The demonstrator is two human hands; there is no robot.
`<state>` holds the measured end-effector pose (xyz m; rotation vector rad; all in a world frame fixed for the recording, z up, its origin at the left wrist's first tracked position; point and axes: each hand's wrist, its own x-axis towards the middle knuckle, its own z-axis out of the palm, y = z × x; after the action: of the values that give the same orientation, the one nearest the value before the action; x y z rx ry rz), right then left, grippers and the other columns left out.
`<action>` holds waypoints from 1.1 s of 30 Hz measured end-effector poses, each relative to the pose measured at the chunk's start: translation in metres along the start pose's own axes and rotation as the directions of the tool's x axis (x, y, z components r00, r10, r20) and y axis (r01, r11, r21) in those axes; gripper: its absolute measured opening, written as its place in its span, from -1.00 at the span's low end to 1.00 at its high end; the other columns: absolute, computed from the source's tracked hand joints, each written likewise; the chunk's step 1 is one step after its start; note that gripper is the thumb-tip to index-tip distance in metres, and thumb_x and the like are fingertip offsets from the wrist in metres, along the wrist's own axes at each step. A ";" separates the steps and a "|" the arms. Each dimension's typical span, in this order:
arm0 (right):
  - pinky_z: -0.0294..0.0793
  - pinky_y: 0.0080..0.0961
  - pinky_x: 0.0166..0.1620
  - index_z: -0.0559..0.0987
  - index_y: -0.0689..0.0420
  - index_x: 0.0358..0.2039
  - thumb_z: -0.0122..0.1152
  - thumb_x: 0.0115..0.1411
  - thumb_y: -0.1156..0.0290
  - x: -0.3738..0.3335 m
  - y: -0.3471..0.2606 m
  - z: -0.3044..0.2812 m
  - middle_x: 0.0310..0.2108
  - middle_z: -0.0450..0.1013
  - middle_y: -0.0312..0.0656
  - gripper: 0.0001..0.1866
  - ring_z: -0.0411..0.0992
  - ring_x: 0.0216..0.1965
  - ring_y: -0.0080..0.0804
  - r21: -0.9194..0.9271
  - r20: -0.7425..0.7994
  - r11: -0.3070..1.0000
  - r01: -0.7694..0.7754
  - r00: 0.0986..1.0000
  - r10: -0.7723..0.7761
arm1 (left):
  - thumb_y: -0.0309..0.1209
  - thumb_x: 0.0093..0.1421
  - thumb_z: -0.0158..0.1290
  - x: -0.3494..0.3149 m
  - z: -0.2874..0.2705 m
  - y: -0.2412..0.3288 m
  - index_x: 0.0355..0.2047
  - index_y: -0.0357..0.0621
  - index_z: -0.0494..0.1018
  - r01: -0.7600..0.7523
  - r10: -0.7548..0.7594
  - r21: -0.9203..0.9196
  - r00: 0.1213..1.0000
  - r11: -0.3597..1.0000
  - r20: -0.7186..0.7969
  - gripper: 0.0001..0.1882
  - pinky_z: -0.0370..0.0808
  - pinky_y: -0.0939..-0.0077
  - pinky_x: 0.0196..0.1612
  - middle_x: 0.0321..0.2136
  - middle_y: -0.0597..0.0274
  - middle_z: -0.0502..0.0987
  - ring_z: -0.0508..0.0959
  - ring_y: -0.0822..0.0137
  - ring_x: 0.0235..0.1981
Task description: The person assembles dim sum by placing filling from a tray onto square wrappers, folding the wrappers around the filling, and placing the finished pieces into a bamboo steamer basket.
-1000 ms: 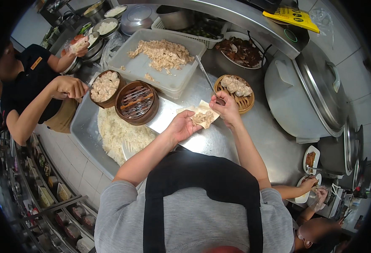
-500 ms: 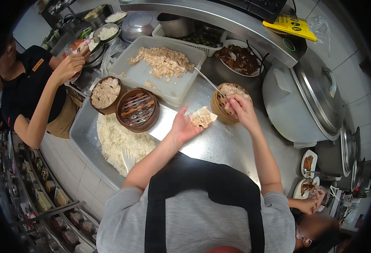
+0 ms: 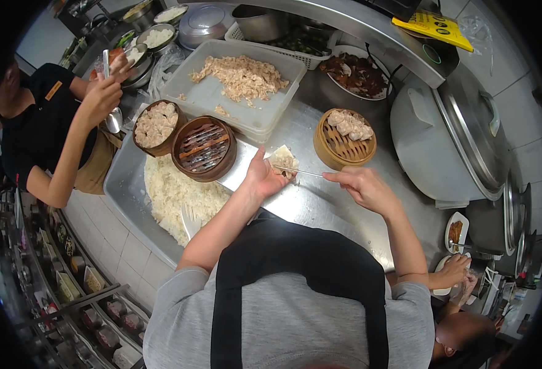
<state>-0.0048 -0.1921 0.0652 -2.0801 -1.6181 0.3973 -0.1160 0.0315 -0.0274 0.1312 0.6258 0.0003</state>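
My left hand (image 3: 262,179), cupped palm up, holds a thin pale dumpling wrapper (image 3: 281,156) with filling on it. A slim metal spatula (image 3: 309,172) is pinched in my right hand (image 3: 364,189), and its tip lies on the filling. Just beyond the spatula stands a round bamboo steamer (image 3: 343,154), with several dumplings (image 3: 349,125) along its far part. To the left, a dark bamboo steamer (image 3: 204,175) shows its bare slats, beside another steamer (image 3: 149,147) full of dumplings. Behind my left hand, a clear plastic bin (image 3: 191,95) contains minced filling (image 3: 243,79).
Cooked rice (image 3: 178,206) fills a grey tub (image 3: 116,178) at the left, with a white fork-shaped server (image 3: 190,222) in it. A large lidded pot (image 3: 421,147) stands right. A bowl (image 3: 377,95) of dark food sits behind. Co-workers work at the left (image 3: 49,129) and lower right (image 3: 461,332).
My right hand has come back from over the right steamer toward me, bringing the spatula tip onto the filling. The wrapper in my left hand is now more folded. The left co-worker's hands have shifted.
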 end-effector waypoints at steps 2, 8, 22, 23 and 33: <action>0.38 -0.27 -0.33 0.56 0.05 -0.08 0.04 0.00 0.65 0.000 0.001 0.003 -0.51 0.40 -0.12 -0.57 0.43 -0.45 -0.15 -0.023 -0.005 1.000 -0.016 1.000 0.016 | 0.12 0.34 -0.49 0.002 -0.006 0.003 0.03 -0.21 0.28 0.026 -0.026 0.003 0.999 1.000 0.019 -0.34 0.35 0.17 0.02 -0.04 0.03 0.39 0.40 0.14 -0.04; 0.40 -0.27 -0.34 0.55 0.05 -0.08 0.04 0.00 0.66 -0.003 0.000 0.002 -0.48 0.43 -0.10 -0.56 0.44 -0.44 -0.16 -0.023 -0.051 0.999 -0.039 0.998 0.037 | 0.03 0.37 -0.47 -0.003 0.002 0.000 0.06 -0.20 0.28 0.033 -0.032 0.034 0.999 0.999 -0.008 -0.40 0.32 0.07 0.09 -0.01 0.04 0.39 0.38 0.11 0.03; 0.38 -0.29 -0.37 0.55 0.03 -0.09 0.07 0.00 0.63 -0.007 -0.007 -0.015 -0.48 0.43 -0.14 -0.58 0.43 -0.45 -0.17 -0.027 -0.156 0.999 0.018 0.987 -0.022 | -0.14 0.39 -0.41 0.013 -0.008 0.009 0.04 -0.21 0.30 -0.052 0.047 0.054 0.995 0.997 0.092 -0.53 0.36 0.12 0.10 -0.05 -0.01 0.42 0.44 0.09 -0.02; 0.38 -0.29 -0.37 0.56 0.03 -0.10 0.07 0.00 0.63 -0.008 -0.008 -0.015 -0.47 0.43 -0.14 -0.58 0.43 -0.45 -0.17 -0.029 -0.133 1.000 0.009 0.991 -0.013 | -0.16 0.39 -0.39 0.014 -0.008 0.009 0.03 -0.21 0.30 -0.048 0.045 0.026 0.994 0.998 0.101 -0.55 0.37 0.13 0.09 -0.07 -0.01 0.43 0.44 0.10 -0.03; 0.40 -0.29 -0.36 0.58 0.04 -0.14 0.07 -0.02 0.63 0.001 -0.012 -0.023 -0.40 0.49 -0.12 -0.60 0.47 -0.40 -0.14 -0.130 -0.102 0.991 -0.036 0.994 0.023 | -0.28 0.38 -0.32 0.022 -0.007 0.002 -0.07 -0.26 0.31 -0.075 0.077 -0.037 0.995 0.996 0.059 -0.67 0.41 0.14 0.08 -0.06 -0.05 0.42 0.43 0.07 0.00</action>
<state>-0.0026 -0.1929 0.0913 -2.1865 -1.5946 0.1964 -0.1018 0.0352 -0.0455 0.1208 0.5594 0.0806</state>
